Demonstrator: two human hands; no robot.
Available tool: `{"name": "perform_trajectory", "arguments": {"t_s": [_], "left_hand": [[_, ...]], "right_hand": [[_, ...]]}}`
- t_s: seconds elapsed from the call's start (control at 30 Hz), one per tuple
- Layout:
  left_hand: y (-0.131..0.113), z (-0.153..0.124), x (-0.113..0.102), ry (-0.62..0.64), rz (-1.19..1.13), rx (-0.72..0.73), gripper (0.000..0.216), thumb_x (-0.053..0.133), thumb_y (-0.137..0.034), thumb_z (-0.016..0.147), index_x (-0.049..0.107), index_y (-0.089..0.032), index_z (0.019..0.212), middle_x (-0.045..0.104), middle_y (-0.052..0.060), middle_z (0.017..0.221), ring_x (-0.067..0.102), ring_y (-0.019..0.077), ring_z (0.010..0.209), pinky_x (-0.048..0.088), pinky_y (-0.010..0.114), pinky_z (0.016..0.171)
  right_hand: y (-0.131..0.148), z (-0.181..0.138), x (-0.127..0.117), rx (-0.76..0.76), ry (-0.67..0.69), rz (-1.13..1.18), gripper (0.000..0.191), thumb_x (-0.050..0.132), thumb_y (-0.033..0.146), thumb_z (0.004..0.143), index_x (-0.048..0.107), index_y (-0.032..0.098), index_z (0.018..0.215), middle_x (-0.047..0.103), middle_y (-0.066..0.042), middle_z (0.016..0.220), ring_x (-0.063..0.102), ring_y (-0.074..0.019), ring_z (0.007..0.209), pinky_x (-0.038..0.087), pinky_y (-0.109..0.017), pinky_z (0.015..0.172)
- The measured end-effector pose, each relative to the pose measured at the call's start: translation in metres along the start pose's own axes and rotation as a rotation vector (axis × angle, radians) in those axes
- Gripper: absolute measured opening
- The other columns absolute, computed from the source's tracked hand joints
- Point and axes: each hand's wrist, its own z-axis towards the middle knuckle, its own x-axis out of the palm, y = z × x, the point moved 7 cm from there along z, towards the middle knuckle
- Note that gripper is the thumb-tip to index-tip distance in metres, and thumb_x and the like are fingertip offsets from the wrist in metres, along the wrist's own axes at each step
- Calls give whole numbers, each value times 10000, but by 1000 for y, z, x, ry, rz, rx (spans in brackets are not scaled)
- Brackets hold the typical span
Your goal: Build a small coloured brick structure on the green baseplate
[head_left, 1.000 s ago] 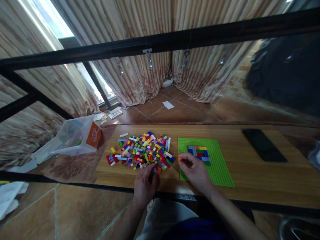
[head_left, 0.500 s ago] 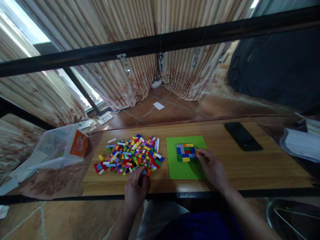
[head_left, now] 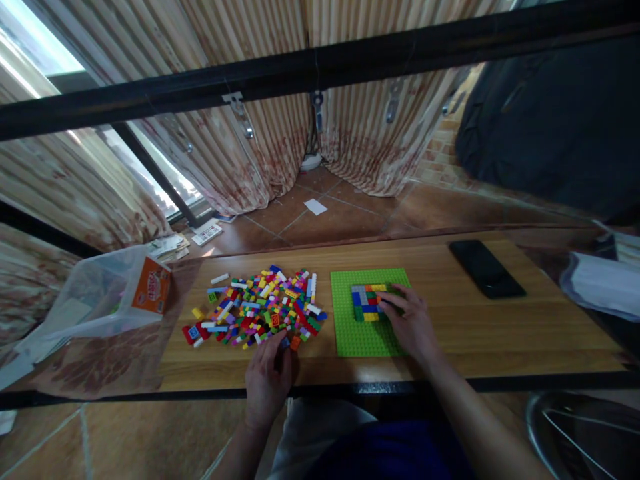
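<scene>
A green baseplate (head_left: 345, 340) lies on the table, bearing a low block of blue, grey, red, yellow and green bricks (head_left: 369, 308). Over the right side of that block is my right hand (head_left: 411, 323), its fingertips closed around a small orange brick (head_left: 381, 297), mostly hidden. My left hand (head_left: 269, 373) rests at the near edge of a pile of loose bricks (head_left: 265, 300). Between its thumb and forefinger sits a small blue brick (head_left: 285, 343). Just right of these fingers an orange brick (head_left: 295, 343) lies on the wood.
A black phone (head_left: 486, 270) lies on the right part of the wooden table (head_left: 435, 260). At the left is a clear plastic bin (head_left: 107, 293) with an orange label, tipped on its side. A black bar (head_left: 280, 73) crosses beyond the table, before curtains.
My right hand has moved from the right edge of the brick block leftward over it with the orange brick. The left hand stays by the pile. The view has shifted slightly.
</scene>
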Motion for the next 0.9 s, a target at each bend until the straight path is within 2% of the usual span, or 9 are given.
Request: {"name": "perform_trajectory", "arguments": {"t_s": [0.23, 0.53, 0.67, 0.9], "left_hand": [[0, -1, 1, 8, -4, -1, 283, 537, -199, 911, 596, -207, 1188, 708, 83, 1068, 672, 229, 1005, 559, 373, 887], [-3, 1, 0, -19, 25, 41, 269, 534, -181, 916, 600, -178, 1178, 709, 89, 1035, 679, 219, 962, 565, 351, 857], [-3, 1, 1, -28, 23, 50, 272, 538, -178, 917, 597, -179, 1182, 708, 87, 1044, 677, 214, 963, 562, 348, 862], [-3, 0, 1, -23, 21, 49, 277, 541, -177, 915, 595, -178, 1186, 707, 88, 1047, 673, 217, 974, 562, 353, 867]], "right_hand": [[-3, 3, -3, -11, 33, -36, 338, 478, 430, 919, 750, 236, 969, 621, -109, 1197, 529, -257, 1138, 403, -496, 1004], [8, 8, 0, -296, 122, -195, 313, 442, 324, 956, 726, 209, 1020, 640, -117, 1180, 542, -263, 1118, 447, -482, 969], [9, 8, -2, -364, 128, -240, 314, 448, 326, 962, 734, 212, 1024, 649, -113, 1163, 555, -259, 1094, 462, -471, 966], [9, 4, -6, -298, 88, -183, 324, 441, 322, 968, 704, 210, 1121, 657, -107, 1164, 581, -252, 1069, 489, -477, 950]]}}
